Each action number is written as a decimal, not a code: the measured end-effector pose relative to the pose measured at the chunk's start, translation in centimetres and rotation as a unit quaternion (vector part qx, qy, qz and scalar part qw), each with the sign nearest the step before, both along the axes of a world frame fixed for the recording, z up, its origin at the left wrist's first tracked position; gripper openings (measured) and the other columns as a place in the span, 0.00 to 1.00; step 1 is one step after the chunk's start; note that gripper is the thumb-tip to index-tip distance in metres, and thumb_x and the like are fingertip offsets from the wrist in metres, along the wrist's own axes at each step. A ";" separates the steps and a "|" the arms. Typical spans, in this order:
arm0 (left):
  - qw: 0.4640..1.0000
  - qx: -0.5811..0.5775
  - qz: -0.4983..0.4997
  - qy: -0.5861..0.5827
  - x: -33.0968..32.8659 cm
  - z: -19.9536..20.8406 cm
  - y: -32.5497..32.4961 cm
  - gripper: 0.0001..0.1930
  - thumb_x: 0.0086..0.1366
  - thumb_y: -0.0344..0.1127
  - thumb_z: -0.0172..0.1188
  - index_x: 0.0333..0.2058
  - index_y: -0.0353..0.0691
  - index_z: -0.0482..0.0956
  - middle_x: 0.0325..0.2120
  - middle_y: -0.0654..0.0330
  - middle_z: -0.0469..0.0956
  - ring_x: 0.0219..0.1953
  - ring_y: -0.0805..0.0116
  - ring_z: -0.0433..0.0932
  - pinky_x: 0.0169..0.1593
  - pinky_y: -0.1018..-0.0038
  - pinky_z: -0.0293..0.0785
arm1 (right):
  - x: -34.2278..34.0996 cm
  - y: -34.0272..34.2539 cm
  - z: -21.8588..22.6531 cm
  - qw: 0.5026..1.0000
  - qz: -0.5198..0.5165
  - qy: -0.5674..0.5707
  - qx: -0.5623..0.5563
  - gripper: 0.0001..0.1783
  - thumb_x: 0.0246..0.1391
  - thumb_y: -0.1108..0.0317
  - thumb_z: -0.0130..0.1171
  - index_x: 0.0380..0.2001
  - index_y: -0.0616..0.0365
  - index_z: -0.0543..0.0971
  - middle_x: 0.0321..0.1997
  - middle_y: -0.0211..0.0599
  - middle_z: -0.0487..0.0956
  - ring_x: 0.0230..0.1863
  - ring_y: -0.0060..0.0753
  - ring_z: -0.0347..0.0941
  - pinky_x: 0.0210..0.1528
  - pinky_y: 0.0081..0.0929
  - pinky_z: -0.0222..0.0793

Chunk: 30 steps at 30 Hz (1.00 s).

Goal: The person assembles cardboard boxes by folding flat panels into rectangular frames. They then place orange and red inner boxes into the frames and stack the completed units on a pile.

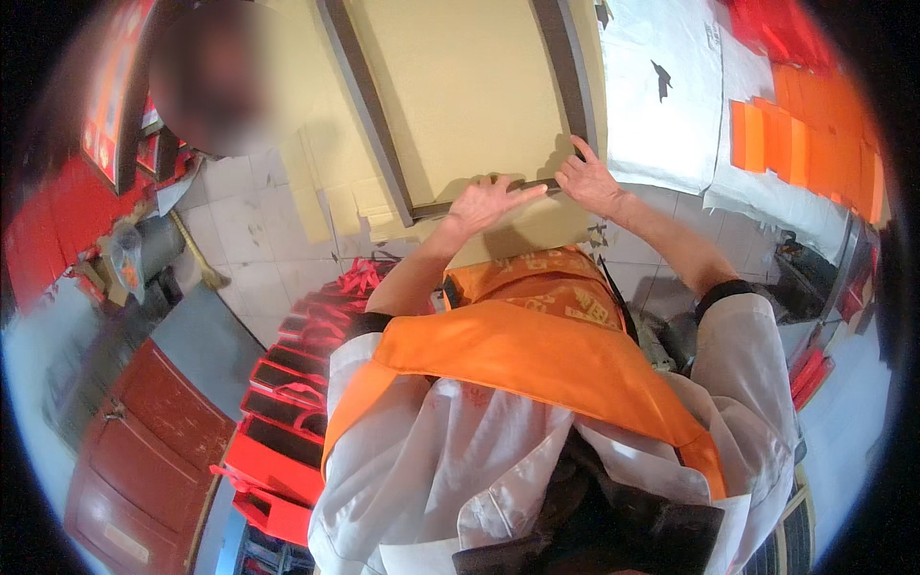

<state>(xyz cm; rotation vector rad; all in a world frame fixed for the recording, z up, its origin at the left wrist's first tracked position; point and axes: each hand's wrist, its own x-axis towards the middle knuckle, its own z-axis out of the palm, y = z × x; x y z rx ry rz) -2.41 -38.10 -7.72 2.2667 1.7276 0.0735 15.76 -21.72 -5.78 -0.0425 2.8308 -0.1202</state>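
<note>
A dark grey rectangular frame [376, 125] lies flat on a table covered with tan cardboard [470, 86]. My left hand [487, 205] rests at the near bar, its index finger stretched out to the right along it. At the near right corner, my right hand [588, 182] has its fingers bent around the frame, with one finger pointing up along the right side bar. The two hands are close but apart. Under them, part of the near bar is hidden, and the far end of the frame lies outside the view.
White sheeting [661, 105] and orange folded pieces [767, 134] lie to the right. Red bags or boxes [287, 412] stand in a row at the left, near a brown door [144, 450]. A broom [206, 273] is on the tiled floor; a blurred person [225, 77] is at the far left.
</note>
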 end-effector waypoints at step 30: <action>0.818 -0.468 0.061 -0.328 -5.5 -4.0 3.8 0.24 0.65 0.49 0.38 0.59 0.54 0.57 0.58 0.61 0.60 0.52 0.61 0.67 0.57 0.69 0.59 | 0.5 -4.1 2.7 0.978 -0.161 0.066 -0.117 0.33 0.45 0.76 0.47 0.58 0.50 0.59 0.60 0.29 0.60 0.63 0.32 0.51 0.66 0.37 0.40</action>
